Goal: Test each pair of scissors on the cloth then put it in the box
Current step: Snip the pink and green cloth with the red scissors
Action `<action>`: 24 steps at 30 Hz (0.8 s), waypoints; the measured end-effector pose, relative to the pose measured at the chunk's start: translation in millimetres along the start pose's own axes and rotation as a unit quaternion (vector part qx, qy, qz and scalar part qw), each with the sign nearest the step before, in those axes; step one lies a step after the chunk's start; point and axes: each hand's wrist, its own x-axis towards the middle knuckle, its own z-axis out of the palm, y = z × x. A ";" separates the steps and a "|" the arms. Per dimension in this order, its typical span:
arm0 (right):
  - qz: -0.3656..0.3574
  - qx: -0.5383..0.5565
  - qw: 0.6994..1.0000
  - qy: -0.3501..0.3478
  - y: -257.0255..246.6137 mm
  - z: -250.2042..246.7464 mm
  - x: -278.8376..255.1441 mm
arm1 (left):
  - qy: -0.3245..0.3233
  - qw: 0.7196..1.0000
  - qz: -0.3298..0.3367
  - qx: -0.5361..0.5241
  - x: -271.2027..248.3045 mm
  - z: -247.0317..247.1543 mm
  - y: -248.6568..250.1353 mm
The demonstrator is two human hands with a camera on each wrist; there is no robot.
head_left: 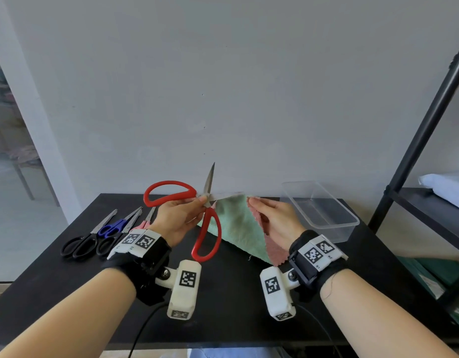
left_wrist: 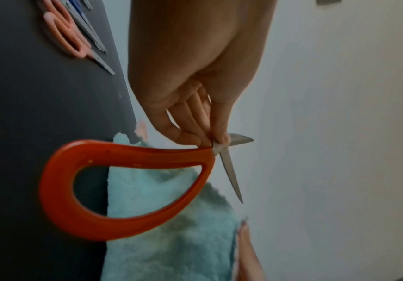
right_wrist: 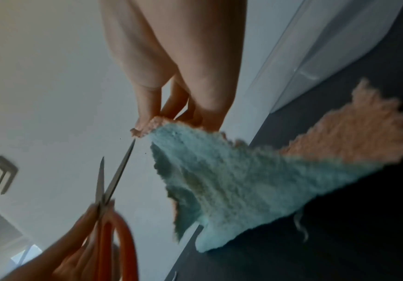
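Step in hand: I judge this to be the cutting test of the red-handled scissors point(head_left: 169, 183), with the cut itself not yet made.
Left hand: My left hand point(head_left: 180, 218) pinches the scissors at the pivot. Thumb and fingertips are closed where blades meet handles, and no finger passes through either red loop.
Scissors: They are held in the air just left of the cloth's raised corner. The blades are spread wide, one pointing up and the other reaching toward the cloth.
Right hand: My right hand point(head_left: 272, 218) pinches one corner of the green-and-pink cloth point(head_left: 236, 228), thumb against fingertips.
Cloth: That corner is lifted, and the rest trails down onto the black table point(head_left: 223, 293).
Box: The clear plastic box point(head_left: 334, 232) stands on the table right of the cloth, apart from it.
Waiting pairs: Black-handled scissors point(head_left: 80, 245), blue-handled scissors point(head_left: 112, 227) and pink-handled scissors point(head_left: 143, 224) lie in a row left of the cloth.
Next move: In my judgement the left hand needs a working grip through the loops. The taut cloth edge must then be fed between the blades before they close.
Risk: In the right wrist view one blade tip sits near the right fingertips point(right_wrist: 145, 123), so the snip should land clear of them.
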 end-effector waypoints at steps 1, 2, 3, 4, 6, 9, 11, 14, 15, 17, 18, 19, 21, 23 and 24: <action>0.006 0.006 1.000 -0.006 3.1 5.8 -1.4 | -0.009 1.000 -0.002 -0.006 0.0 5.0 -1.0; 0.009 0.013 1.000 -0.012 5.8 10.9 -2.7 | -0.014 1.000 -0.004 -0.011 0.0 9.4 -1.8; 0.011 0.019 1.000 -0.018 7.8 15.6 -3.9 | -0.016 1.000 -0.006 -0.016 0.0 12.9 -2.4; 0.015 0.025 0.999 -0.024 9.3 19.6 -4.9 | -0.017 1.000 -0.008 -0.021 -0.1 15.8 -3.0; 0.022 0.036 0.998 -0.036 10.4 26.2 -6.3 | -0.021 0.999 -0.012 -0.031 -0.3 20.1 -4.6; 0.024 0.038 0.998 -0.040 9.6 32.5 -7.5 | -0.031 0.999 -0.015 -0.035 -1.6 24.0 -6.7; 0.025 0.045 0.998 -0.042 10.0 35.9 -8.0 | -0.030 0.999 -0.018 -0.037 -2.2 25.3 -7.3; 0.022 0.049 0.998 -0.035 13.1 40.3 -7.5 | -0.026 0.999 -0.023 -0.036 -2.6 26.5 -7.8; 0.018 0.042 0.998 -0.032 14.0 41.6 -7.2 | -0.026 0.999 -0.024 -0.032 -2.5 27.0 -8.0; 0.005 0.020 0.999 -0.028 14.8 43.0 -7.3 | -0.025 0.999 -0.021 -0.019 -2.7 27.4 -8.4; 0.001 0.010 1.000 -0.027 15.3 43.3 -7.5 | -0.024 1.000 -0.016 -0.011 -2.8 27.5 -8.4; -0.001 0.004 1.000 -0.026 15.4 43.1 -7.4 | -0.021 1.000 -0.007 -0.002 -2.8 27.8 -8.4; 0.003 0.008 1.000 -0.024 15.6 42.9 -7.9 | -0.013 1.000 0.015 0.023 -2.8 27.9 -7.5; 0.009 0.019 0.999 -0.025 16.0 42.3 -7.7 | -0.004 0.999 0.032 0.044 -2.8 26.6 -6.2; 0.011 0.019 0.999 -0.025 16.0 41.1 -7.2 | -0.001 0.998 0.037 0.052 -2.3 25.6 -5.9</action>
